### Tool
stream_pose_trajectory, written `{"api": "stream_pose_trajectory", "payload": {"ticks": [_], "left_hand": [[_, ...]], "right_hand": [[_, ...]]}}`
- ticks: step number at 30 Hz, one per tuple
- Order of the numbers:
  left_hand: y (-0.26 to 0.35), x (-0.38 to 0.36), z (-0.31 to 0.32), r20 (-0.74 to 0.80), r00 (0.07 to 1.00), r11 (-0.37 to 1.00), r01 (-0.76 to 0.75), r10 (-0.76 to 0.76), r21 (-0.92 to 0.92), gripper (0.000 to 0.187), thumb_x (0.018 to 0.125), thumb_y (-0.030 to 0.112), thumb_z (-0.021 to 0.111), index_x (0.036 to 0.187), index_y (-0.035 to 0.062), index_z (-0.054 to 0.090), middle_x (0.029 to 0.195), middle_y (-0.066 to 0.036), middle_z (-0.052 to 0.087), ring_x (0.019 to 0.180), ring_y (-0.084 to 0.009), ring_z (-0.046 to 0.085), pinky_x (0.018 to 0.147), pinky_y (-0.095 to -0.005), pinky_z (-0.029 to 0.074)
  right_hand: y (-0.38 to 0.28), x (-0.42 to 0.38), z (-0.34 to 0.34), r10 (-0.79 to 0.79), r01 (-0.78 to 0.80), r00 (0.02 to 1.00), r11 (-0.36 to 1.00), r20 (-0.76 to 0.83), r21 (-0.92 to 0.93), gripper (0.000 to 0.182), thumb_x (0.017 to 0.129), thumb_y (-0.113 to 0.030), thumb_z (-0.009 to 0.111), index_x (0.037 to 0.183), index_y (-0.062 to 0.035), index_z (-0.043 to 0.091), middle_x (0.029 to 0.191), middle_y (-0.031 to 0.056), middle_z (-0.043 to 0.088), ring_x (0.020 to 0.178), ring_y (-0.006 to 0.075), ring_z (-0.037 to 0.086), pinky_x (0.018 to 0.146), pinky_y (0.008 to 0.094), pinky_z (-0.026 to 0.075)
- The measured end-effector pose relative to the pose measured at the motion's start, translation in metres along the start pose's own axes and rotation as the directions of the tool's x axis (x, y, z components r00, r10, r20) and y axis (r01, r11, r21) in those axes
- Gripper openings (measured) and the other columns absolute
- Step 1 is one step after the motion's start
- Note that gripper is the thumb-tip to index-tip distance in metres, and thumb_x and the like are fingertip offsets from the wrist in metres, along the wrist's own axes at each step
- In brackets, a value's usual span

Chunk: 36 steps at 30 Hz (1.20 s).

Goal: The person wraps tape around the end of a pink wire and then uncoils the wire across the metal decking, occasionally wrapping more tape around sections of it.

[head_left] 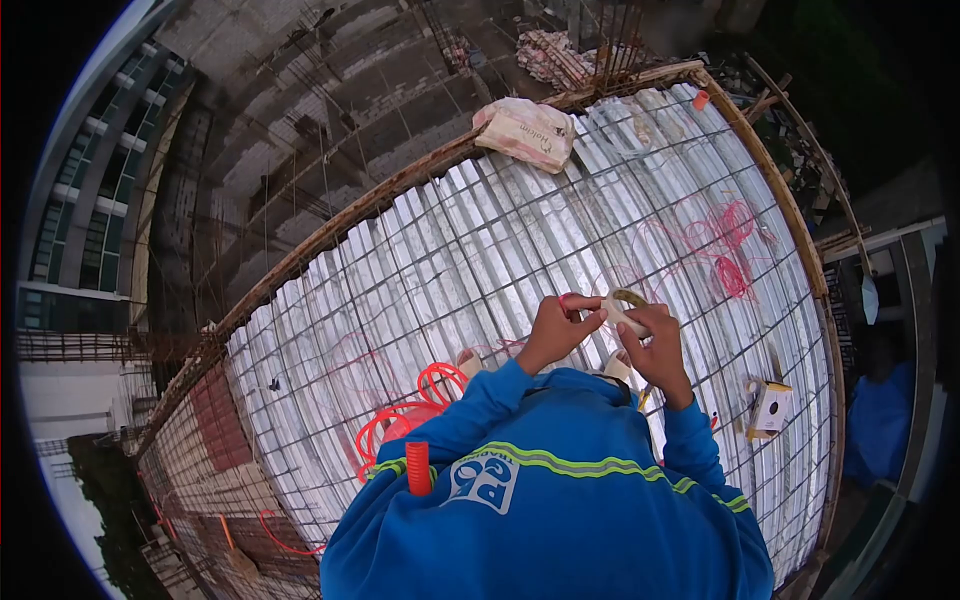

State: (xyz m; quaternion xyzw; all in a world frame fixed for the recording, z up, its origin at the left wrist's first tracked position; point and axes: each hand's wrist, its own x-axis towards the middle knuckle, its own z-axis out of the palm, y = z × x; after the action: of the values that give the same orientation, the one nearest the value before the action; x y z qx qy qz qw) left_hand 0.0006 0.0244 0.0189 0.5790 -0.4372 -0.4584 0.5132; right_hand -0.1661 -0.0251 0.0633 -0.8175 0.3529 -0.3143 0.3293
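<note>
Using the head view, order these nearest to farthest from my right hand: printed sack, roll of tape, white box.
1. Roll of tape: held in the right hand.
2. White box: off to the hand's right.
3. Printed sack: well ahead, toward the left.

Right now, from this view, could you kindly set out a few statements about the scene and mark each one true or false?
1. The right hand holds a roll of tape. True.
2. The left hand hangs down, well away from the roll. False: it is raised, with its fingertips right at the roll.
3. The jacket is plain red. False: it is blue with a yellow-green stripe.
4. A small white box lies to the right of the right hand. True.
5. The printed sack lies between the person's feet. False: it lies at the far edge of the metal sheets.
</note>
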Motion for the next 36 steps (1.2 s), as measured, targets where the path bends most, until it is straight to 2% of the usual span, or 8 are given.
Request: {"api": "stream_pose_trajectory", "payload": {"ticks": [9, 15, 18, 20, 27, 29, 32, 36], "left_hand": [[0.002, 0.0, -0.005, 0.052, 0.998, 0.999, -0.037, 0.038, -0.016, 0.023, 0.071, 0.015, 0.07, 0.086, -0.0022, 0.066, 0.058, 0.001, 0.052, 0.048, -0.0018, 0.038, 0.042, -0.0213, 0.029], [0.003, -0.001, -0.005, 0.042, 0.999, 0.999, 0.001, 0.001, -0.054, 0.023, 0.07, 0.014, 0.072, 0.085, -0.0018, 0.067, 0.065, -0.002, 0.059, 0.05, -0.0012, 0.042, 0.043, -0.0196, 0.031], [-0.001, -0.002, 0.0, 0.014, 1.0, 0.975, 0.022, -0.019, -0.221, 0.024, 0.07, 0.011, 0.071, 0.088, -0.0028, 0.065, 0.07, -0.004, 0.062, 0.054, -0.0017, 0.048, 0.045, -0.0181, 0.036], [0.005, -0.005, 0.001, 0.048, 0.993, 0.957, 0.113, -0.104, -0.266, 0.03, 0.072, 0.007, 0.069, 0.099, -0.0022, 0.059, 0.078, -0.006, 0.064, 0.066, -0.006, 0.057, 0.056, -0.018, 0.045], [0.011, -0.008, 0.004, 0.027, 0.989, 0.941, 0.147, -0.145, -0.304, 0.032, 0.073, 0.002, 0.064, 0.103, 0.0007, 0.051, 0.082, -0.008, 0.064, 0.07, -0.0078, 0.059, 0.06, -0.0195, 0.046], [0.009, -0.009, 0.003, 0.038, 0.993, 0.891, 0.119, -0.114, -0.438, 0.034, 0.074, 0.001, 0.064, 0.104, -0.0001, 0.049, 0.084, -0.009, 0.064, 0.074, -0.009, 0.06, 0.063, -0.0197, 0.046], [0.01, -0.01, 0.002, 0.036, 0.993, 0.859, 0.112, -0.109, -0.5, 0.034, 0.075, 0.001, 0.064, 0.104, -0.0006, 0.047, 0.083, -0.01, 0.065, 0.075, -0.0095, 0.06, 0.064, -0.0197, 0.046], [0.01, -0.011, 0.0, 0.026, 0.991, 0.889, 0.132, -0.135, -0.439, 0.032, 0.075, 0.002, 0.065, 0.101, -0.0001, 0.046, 0.08, -0.011, 0.065, 0.073, -0.0096, 0.06, 0.063, -0.0198, 0.046]], "right_hand": [[-0.003, -0.003, 0.001, 0.0, 0.001, 1.0, 0.997, -0.004, 0.078, 0.014, 0.072, -0.01, 0.063, 0.08, 0.0012, 0.062, 0.071, 0.0116, 0.06, 0.067, 0.0241, 0.051, 0.063, 0.0331, 0.039], [-0.006, -0.002, -0.001, -0.085, 0.085, 0.996, 0.995, 0.009, 0.043, 0.014, 0.071, -0.009, 0.063, 0.08, 0.001, 0.061, 0.069, 0.0114, 0.059, 0.065, 0.0255, 0.051, 0.067, 0.0349, 0.037], [-0.005, -0.003, 0.0, -0.117, 0.117, 0.993, 0.993, 0.018, 0.024, 0.013, 0.07, -0.007, 0.063, 0.08, 0.0005, 0.061, 0.068, 0.0116, 0.059, 0.062, 0.0262, 0.052, 0.069, 0.0356, 0.037], [-0.006, -0.003, 0.0, -0.137, 0.137, 0.991, 0.99, 0.01, 0.018, 0.012, 0.07, -0.007, 0.063, 0.08, 0.0003, 0.061, 0.067, 0.0114, 0.059, 0.06, 0.0259, 0.051, 0.069, 0.0357, 0.037], [-0.013, 0.0, 0.006, -0.189, 0.193, 0.979, 0.98, -0.071, 0.053, 0.011, 0.07, -0.005, 0.062, 0.079, 0.0002, 0.06, 0.061, 0.01, 0.055, 0.056, 0.0249, 0.049, 0.066, 0.0354, 0.036], [-0.013, 0.002, 0.007, -0.203, 0.209, 0.974, 0.976, -0.103, 0.059, 0.011, 0.07, -0.005, 0.062, 0.079, 0.0002, 0.06, 0.061, 0.0097, 0.054, 0.056, 0.0248, 0.049, 0.066, 0.0353, 0.035], [-0.013, 0.002, 0.007, -0.231, 0.231, 0.968, 0.973, -0.096, -0.008, 0.01, 0.07, -0.005, 0.062, 0.079, -0.0004, 0.06, 0.06, 0.009, 0.053, 0.055, 0.0245, 0.048, 0.064, 0.0356, 0.035], [-0.007, 0.0, 0.007, -0.279, 0.277, 0.958, 0.96, -0.067, -0.04, 0.011, 0.069, -0.005, 0.062, 0.079, -0.0011, 0.06, 0.06, 0.0078, 0.052, 0.055, 0.0241, 0.047, 0.064, 0.0358, 0.034]]}}
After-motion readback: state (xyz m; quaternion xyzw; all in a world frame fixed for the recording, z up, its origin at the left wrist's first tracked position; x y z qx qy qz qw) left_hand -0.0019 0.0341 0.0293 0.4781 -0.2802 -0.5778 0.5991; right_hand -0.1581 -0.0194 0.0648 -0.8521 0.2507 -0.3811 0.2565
